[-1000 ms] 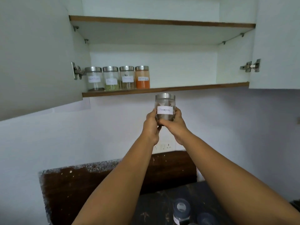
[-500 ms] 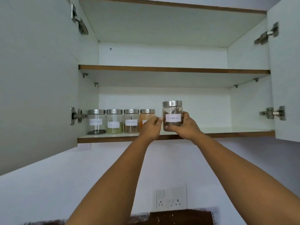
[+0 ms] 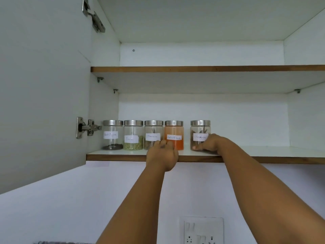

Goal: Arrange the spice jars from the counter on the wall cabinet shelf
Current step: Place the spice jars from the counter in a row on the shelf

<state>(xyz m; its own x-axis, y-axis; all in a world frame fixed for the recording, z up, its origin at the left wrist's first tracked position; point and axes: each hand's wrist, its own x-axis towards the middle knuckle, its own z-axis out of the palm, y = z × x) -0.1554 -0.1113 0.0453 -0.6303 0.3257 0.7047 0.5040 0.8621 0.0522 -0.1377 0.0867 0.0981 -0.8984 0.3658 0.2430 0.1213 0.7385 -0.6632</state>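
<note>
The new jar [image 3: 200, 134] was up in the air and now stands on the shelf [image 3: 140, 157], near the orange jar [image 3: 174, 135]. The right hand [image 3: 209, 143] grips it low. The left hand [image 3: 162, 155] is curled, holding nothing. Next, push it closer.

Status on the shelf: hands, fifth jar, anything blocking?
Right hand grips fifth jar, standing on lower shelf. Left hand fingers curled at shelf edge, in front of orange jar. Gap between orange and fifth jar; nothing blocking.
</note>
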